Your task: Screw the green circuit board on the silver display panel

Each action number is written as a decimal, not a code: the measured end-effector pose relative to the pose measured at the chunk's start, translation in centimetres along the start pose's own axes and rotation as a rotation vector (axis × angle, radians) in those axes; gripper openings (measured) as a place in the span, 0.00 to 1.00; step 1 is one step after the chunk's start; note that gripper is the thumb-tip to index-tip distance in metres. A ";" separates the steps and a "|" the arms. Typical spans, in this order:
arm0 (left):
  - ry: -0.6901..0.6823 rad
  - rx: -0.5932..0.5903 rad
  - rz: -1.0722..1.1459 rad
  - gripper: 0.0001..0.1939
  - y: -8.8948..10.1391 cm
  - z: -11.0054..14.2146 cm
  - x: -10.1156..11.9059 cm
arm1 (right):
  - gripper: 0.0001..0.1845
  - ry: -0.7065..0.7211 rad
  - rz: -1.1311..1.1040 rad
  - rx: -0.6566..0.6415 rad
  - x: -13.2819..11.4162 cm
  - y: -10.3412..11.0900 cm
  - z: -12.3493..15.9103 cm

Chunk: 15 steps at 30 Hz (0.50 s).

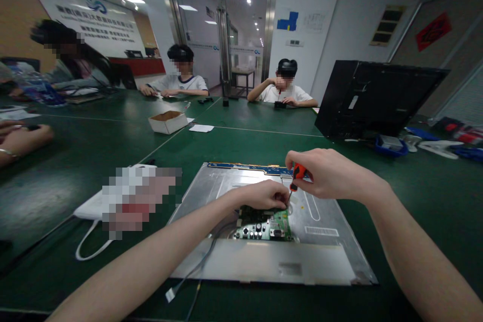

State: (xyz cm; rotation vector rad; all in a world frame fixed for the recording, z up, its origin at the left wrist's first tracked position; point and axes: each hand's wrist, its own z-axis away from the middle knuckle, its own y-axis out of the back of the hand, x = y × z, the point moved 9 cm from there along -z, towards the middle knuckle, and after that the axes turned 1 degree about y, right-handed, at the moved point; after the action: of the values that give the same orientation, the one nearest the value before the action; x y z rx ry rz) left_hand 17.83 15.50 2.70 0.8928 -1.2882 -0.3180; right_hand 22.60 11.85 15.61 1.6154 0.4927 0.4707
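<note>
A silver display panel (320, 261) lies flat on the green table in front of me, with a green circuit board (264, 229) on its middle. My right hand (324, 173) grips an orange and black screwdriver (298, 175), its shaft slanting down to the board's upper right corner. Close to that tip, my left hand (266, 194) rests over the board's upper edge with its fingers curled together; whatever they may pinch is hidden. A loose cable with a white connector (170, 294) trails off the panel's lower left.
At the right stands a black monitor housing (377, 100), beside a blue tray (390, 146). A small white box (168, 122) sits further back. Left of the panel lies a white, partly blurred object (90, 206) with a cord. Several people sit around the table.
</note>
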 end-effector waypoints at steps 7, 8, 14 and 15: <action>0.003 0.001 0.003 0.06 0.0 0.0 0.0 | 0.07 -0.036 0.062 -0.003 0.4 -0.1 -0.2; 0.006 0.004 0.004 0.06 0.0 0.0 -0.1 | 0.06 -0.035 0.057 -0.005 0.4 -0.1 -0.2; 0.003 -0.005 0.012 0.05 -0.1 0.1 -0.2 | 0.09 -0.034 0.025 -0.018 0.3 0.0 0.0; 0.000 -0.010 0.014 0.05 -0.1 0.1 -0.1 | 0.09 -0.036 0.032 -0.019 0.3 0.0 0.0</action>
State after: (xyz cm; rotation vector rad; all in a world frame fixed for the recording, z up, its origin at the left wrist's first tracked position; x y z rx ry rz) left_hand 17.75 15.44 2.53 0.8747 -1.2909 -0.3130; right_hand 22.87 12.05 15.64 1.6129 0.4350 0.4679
